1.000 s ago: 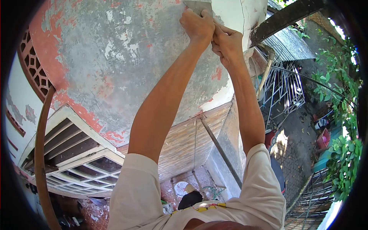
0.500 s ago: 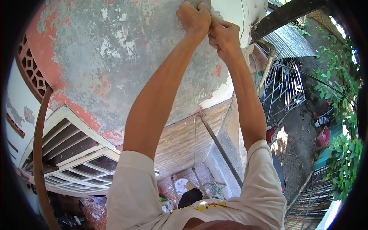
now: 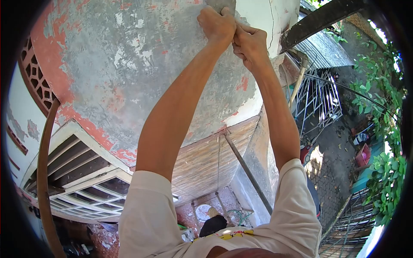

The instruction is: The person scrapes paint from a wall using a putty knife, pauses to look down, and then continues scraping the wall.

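Both hands are raised against a patchy wall (image 3: 103, 64), where grey shows among scraps of white and red-pink paint. A flat grey scraper blade (image 3: 223, 4) pokes out above my left hand (image 3: 216, 26), whose fingers press on it and are closed. Just beside and below, my right hand (image 3: 251, 45) is curled in a fist against the left one, seemingly around the scraper's handle, which the fingers hide. The blade's far end is cut off by the top of the view.
A dark beam (image 3: 322, 23) juts out at upper right, near my right hand. Below left are a white slatted window frame (image 3: 81, 150) and a brown post (image 3: 44, 172). A slanting pole (image 3: 247, 172) stands beneath my arms. Far below right lies a paved yard (image 3: 331, 189) with leafy plants (image 3: 383, 180).
My hands have shifted slightly down, and more of the grey blade shows above them. Their hold looks the same.
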`<action>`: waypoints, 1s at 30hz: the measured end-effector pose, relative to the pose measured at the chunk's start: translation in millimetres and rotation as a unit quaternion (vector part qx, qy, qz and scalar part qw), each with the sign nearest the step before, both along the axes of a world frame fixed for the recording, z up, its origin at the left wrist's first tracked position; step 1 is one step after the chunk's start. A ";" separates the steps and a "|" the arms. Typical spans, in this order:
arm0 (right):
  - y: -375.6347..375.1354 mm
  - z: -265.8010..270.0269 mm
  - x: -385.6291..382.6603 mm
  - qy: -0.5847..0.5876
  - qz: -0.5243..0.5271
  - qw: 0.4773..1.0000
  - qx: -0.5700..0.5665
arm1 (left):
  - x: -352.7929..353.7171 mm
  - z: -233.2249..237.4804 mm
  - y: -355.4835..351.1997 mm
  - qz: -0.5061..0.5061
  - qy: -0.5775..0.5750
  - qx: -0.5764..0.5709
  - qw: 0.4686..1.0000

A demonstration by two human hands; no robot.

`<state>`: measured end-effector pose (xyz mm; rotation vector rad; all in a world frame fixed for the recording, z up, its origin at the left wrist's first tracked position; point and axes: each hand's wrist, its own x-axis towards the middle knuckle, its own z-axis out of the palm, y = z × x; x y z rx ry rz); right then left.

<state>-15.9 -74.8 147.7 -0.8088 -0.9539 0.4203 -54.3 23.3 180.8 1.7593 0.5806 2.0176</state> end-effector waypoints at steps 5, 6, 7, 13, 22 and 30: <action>-6.1 -3.2 -2.7 0.005 0.005 1.000 0.021 | 0.0 -3.4 -6.0 -0.041 -0.019 -0.045 0.998; -10.0 -1.6 -4.1 0.001 0.005 1.000 0.021 | 1.3 -2.8 -7.2 -0.030 -0.030 -0.046 0.998; -12.4 -1.1 -5.2 -0.003 0.004 1.000 0.022 | 1.7 -2.8 -7.9 -0.021 -0.040 -0.046 0.998; -7.1 -7.5 -6.7 -0.002 0.000 1.000 0.026 | -7.2 -6.3 -7.0 -0.048 0.019 -0.062 0.997; 17.1 -12.8 -1.3 -0.047 -0.068 0.995 0.048 | 2.1 -2.8 15.8 -0.049 0.000 -0.060 0.997; -5.0 -28.2 -10.9 -0.044 -0.061 0.997 0.033 | -15.8 -23.2 -18.8 -0.036 -0.015 -0.043 0.998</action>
